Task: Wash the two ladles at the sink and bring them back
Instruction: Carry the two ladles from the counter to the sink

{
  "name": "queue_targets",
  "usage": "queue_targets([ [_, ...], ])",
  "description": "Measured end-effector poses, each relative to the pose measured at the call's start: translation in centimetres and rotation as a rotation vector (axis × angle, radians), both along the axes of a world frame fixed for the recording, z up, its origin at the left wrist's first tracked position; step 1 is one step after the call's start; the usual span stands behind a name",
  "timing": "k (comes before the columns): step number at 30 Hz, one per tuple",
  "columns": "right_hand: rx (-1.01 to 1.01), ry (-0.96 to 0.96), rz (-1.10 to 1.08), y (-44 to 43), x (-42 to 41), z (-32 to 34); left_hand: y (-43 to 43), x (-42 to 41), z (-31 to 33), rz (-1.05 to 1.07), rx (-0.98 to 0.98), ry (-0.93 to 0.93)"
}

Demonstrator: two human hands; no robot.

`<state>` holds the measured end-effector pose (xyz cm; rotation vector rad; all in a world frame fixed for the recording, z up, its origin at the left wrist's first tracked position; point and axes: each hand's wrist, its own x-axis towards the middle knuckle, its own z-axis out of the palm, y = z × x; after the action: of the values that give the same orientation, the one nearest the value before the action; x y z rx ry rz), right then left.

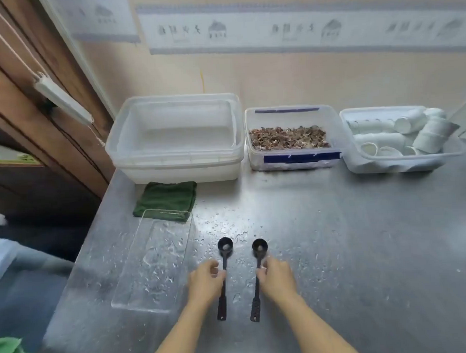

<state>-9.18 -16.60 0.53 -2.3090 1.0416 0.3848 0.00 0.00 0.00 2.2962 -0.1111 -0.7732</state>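
Two small black ladles lie side by side on the wet steel table (336, 238), bowls pointing away from me. My left hand (205, 280) pinches the handle of the left ladle (224, 250) near its middle. The right ladle (259, 248) has its handle pinched the same way by my right hand (277, 277). Both bowls rest on or just above the table. Each ladle's handle end sticks out toward me below the hand.
A clear wet rectangular tray (153, 262) lies left of the ladles, with a folded dark green cloth (166, 199) behind it. At the back stand stacked empty tubs (174, 136), a tub of brown dried bits (291, 139) and a tub of white cups (401, 139). Water drops dot the table.
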Motion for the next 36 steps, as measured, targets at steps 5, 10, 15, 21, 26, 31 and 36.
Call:
queue_targets([
  [5, 0.082, 0.009, -0.187, 1.0, 0.2, -1.5, -0.8, 0.8, -1.4, -0.049, 0.066, 0.01],
  [10, 0.237, -0.081, -0.393, 1.1, 0.0, -2.1, -1.3, 1.2, -2.1, -0.01, 0.034, 0.061],
  [15, 0.325, -0.16, -0.529, 1.2, -0.1, -2.9, -1.1, 1.6, -3.0, 0.054, -0.065, 0.182],
  [21, 0.494, -0.283, -0.736, 1.3, -1.1, -3.6, -0.7, 2.2, -3.5, 0.106, -0.183, 0.313],
  [26, 0.599, -0.399, -0.86, 1.8, -2.3, -2.7, -1.3, 2.0, -2.4, 0.138, -0.308, 0.4],
  [31, 0.616, -0.515, -0.917, 1.9, -3.9, -1.2, -2.7, 1.3, 0.0, 0.071, -0.388, 0.426],
  [36, 0.581, -0.631, -0.974, 1.9, -6.6, 0.9, -4.4, -0.5, 3.4, -0.077, -0.454, 0.439],
])
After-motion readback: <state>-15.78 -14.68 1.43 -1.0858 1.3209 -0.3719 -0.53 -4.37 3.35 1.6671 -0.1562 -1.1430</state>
